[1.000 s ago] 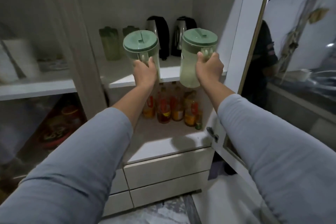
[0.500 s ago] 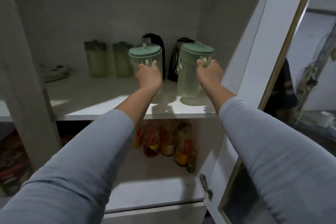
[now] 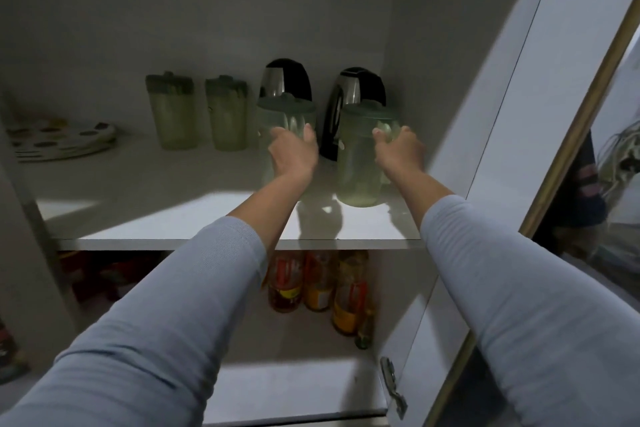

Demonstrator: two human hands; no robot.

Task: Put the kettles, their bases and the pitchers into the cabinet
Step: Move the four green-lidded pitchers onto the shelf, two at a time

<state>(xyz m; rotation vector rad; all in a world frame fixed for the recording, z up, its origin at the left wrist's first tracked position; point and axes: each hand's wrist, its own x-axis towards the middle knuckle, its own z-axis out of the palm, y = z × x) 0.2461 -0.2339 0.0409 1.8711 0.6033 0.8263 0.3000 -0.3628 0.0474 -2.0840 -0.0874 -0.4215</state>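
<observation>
Two clear pitchers with green lids stand on the cabinet's middle shelf [image 3: 156, 204]. My left hand [image 3: 294, 152] is wrapped around the handle of the left pitcher [image 3: 277, 111]. The handle of the right pitcher [image 3: 356, 166] is in my right hand [image 3: 400, 149]. Both pitchers rest on the shelf, just in front of two steel-and-black kettles [image 3: 287, 80] [image 3: 360, 87] at the back. Two more green-lidded pitchers [image 3: 171, 114] [image 3: 227, 118] stand to the left of the kettles. No kettle bases are visible.
A stack of patterned plates [image 3: 59, 139] lies at the shelf's far left. Several sauce bottles [image 3: 318, 284] stand on the lower shelf. The open cabinet door [image 3: 519, 114] hangs close on the right, and a wooden post [image 3: 31, 236] borders the left.
Both pitchers have moved forward and down from in front of the cabinet onto the middle shelf, deeper toward the kettles. The view has moved closer and higher.
</observation>
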